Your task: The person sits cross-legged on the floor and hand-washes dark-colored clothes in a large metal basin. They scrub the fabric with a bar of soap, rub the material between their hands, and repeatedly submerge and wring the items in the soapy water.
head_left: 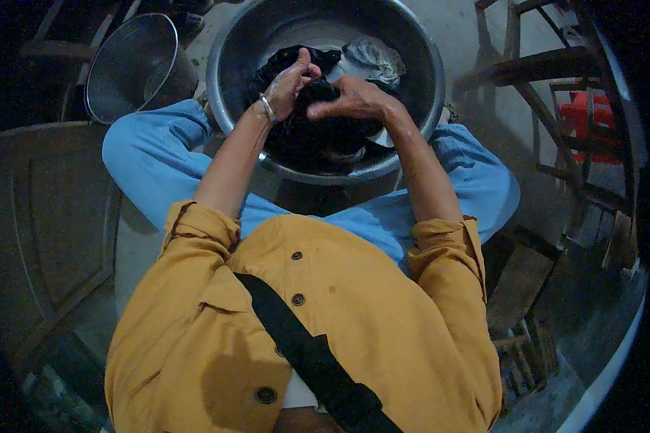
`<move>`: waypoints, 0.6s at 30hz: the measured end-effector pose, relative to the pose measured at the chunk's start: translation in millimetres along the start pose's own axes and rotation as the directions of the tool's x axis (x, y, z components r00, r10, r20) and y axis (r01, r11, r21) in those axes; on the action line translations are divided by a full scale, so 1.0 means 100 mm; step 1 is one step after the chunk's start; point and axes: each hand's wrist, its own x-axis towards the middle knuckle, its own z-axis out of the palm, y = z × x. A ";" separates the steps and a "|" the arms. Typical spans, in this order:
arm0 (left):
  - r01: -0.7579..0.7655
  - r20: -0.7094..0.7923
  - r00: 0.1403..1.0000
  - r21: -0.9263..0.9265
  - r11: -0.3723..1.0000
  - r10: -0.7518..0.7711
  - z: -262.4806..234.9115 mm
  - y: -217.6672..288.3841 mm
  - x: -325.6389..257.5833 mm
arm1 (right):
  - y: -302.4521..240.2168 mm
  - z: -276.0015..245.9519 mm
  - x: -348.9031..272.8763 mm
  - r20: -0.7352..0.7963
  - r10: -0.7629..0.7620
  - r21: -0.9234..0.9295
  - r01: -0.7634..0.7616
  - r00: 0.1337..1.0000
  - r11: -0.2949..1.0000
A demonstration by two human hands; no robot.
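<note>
A wide metal basin (420,86) stands between my knees with wet-looking cloth in it. Both of my hands are over it, working on a bunched black cloth (303,133). My left hand (290,85), with a bangle on the wrist, grips the cloth from the left, its thumb pointing up. From the other side, my right hand (352,99) curls round the same cloth, thumb toward the left hand. The fingertips of both hands are partly hidden in the dark folds. Behind the right hand lies a grey cloth (377,61), against the basin's far side.
A metal bucket (133,68) lies tilted at the far left. Wooden chair frames (534,68) stand on the right, near a red plastic object (591,119). A wooden panel (65,216) is at my left. A black strap (289,317) crosses my chest.
</note>
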 end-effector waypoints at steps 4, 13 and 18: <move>-0.132 0.199 0.973 0.077 0.988 0.114 -0.14 -0.13 0.07 | 0.35 0.12 0.05 -0.042 -0.191 0.051 0.193 0.981 0.980; -0.659 0.415 0.677 0.709 0.251 0.608 -0.41 -0.11 0.10 | 0.71 -0.38 -0.22 -0.365 0.009 0.822 0.318 0.931 0.472; -0.395 0.057 0.909 0.431 0.811 0.413 -0.20 0.33 -0.11 | 0.42 -0.35 -0.14 -0.560 0.244 0.804 0.590 0.792 -0.071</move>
